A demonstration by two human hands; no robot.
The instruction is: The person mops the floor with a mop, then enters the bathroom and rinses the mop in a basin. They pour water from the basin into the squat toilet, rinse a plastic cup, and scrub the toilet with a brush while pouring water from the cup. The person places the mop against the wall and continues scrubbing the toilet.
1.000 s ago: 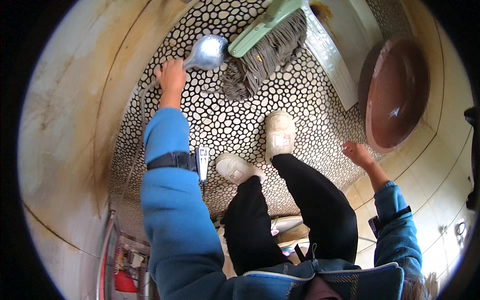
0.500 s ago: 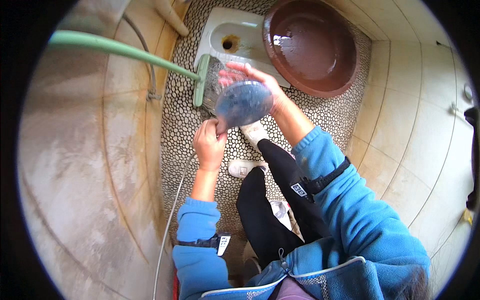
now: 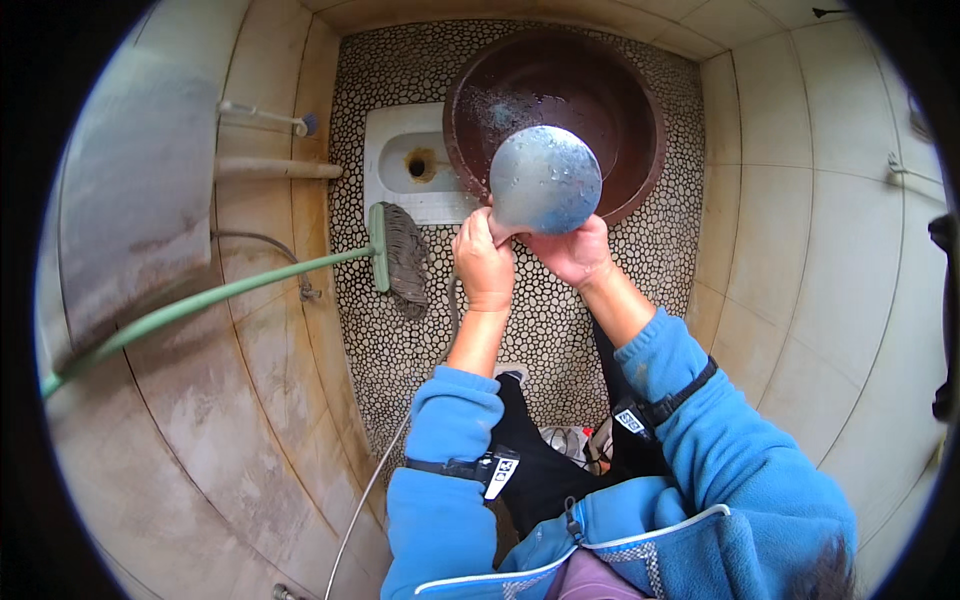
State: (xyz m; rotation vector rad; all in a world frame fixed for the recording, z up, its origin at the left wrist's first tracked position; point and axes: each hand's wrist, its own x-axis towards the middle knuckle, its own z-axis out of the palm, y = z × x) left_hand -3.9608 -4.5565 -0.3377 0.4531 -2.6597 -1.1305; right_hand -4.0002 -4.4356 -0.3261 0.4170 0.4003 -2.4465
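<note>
Head view looks straight down into a narrow tiled washroom, and I see both of my hands raised together over the dark pebble-mosaic floor (image 3: 560,330). The left hand (image 3: 483,265) and the right hand (image 3: 572,252) are closed side by side around the neck of a round, wet, blue-grey metal shower head (image 3: 545,178), whose flat face is tilted up toward the camera and beaded with water. The fingers of both hands are curled shut on the stem just below the disc; I cannot tell exactly what the fingertips are doing there, as the disc hides part of the grip. A thin grey hose (image 3: 375,480) trails down past my left sleeve toward the floor. Behind the shower head sits a large round brown plastic basin (image 3: 610,90), touching the white ceramic squat toilet pan (image 3: 395,160) set into the floor. A green-handled scrubbing brush (image 3: 390,250) leans from the left wall with its bristles on the pebbles beside the pan. I judge the step in hand to be working on or adjusting the shower head with both hands; the next move calls for a steady two-handed hold while keeping the face pointed away from me.
</note>
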